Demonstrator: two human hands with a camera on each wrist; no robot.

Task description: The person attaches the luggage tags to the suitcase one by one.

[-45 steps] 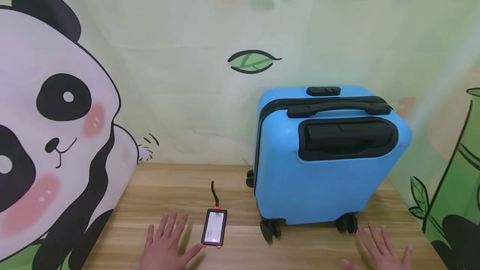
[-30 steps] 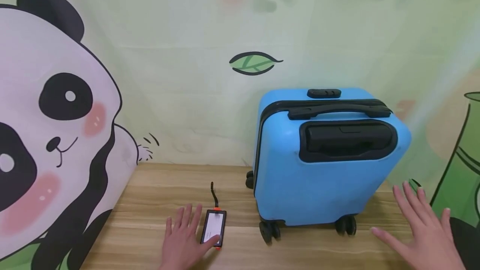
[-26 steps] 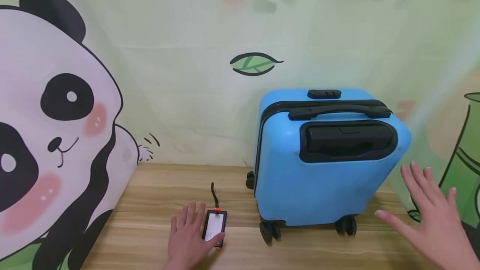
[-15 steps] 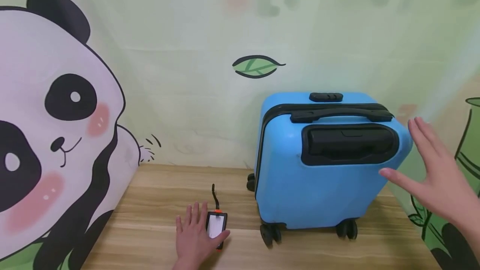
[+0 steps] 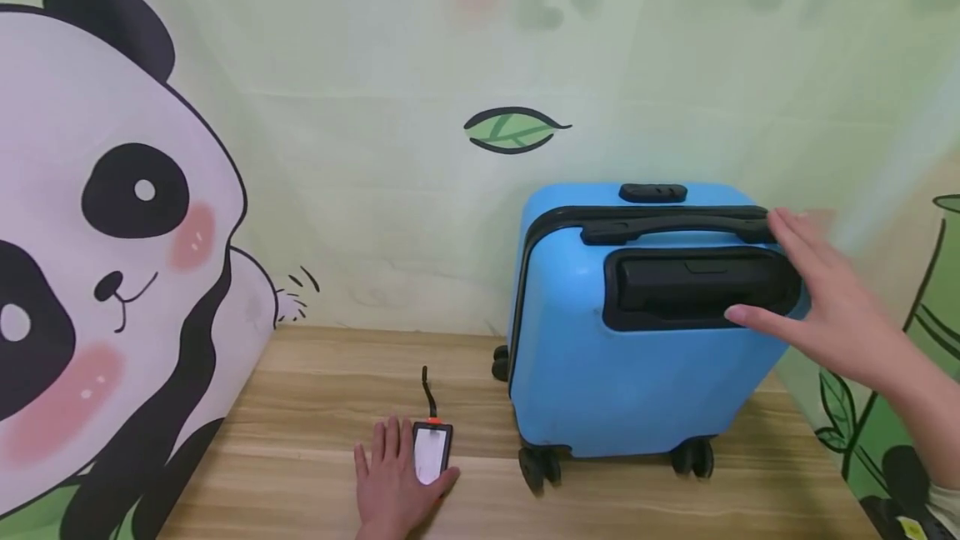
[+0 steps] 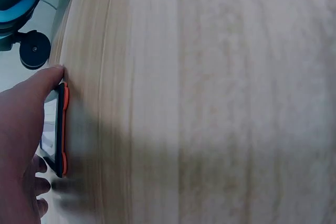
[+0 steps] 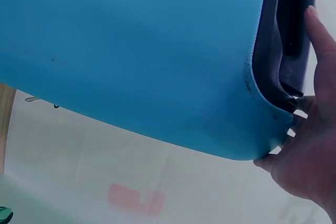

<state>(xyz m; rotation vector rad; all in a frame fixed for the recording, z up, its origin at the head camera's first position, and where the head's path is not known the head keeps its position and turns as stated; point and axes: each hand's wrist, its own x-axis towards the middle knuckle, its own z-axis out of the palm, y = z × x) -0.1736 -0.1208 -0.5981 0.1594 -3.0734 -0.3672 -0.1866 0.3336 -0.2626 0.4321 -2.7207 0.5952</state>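
Note:
A blue hard-shell suitcase (image 5: 630, 390) with black wheels stands upright on the wooden table. My right hand (image 5: 836, 302) is at its upper right corner, fingers extended at the top edge and thumb in front of the black recessed panel (image 5: 675, 286). In the right wrist view, the fingertips (image 7: 264, 163) meet the corner of the blue shell. Left of the suitcase lies a black-framed luggage tag (image 5: 431, 455) with a white card, orange trim and a black strap. Beside it my left hand (image 5: 393, 486) is spread low, its thumb across the tag's near end.
On top of the suitcase are a black carry handle (image 5: 678, 227) and a black combination lock (image 5: 652, 192). Behind the wooden table (image 5: 322, 373) hangs a pale green backdrop (image 5: 360, 148) printed with a panda and leaves.
My right hand has risen from low by the right front wheel up to the suitcase's upper corner. My left hand has slid right, to the luggage tag. Suitcase and tag stay in place.

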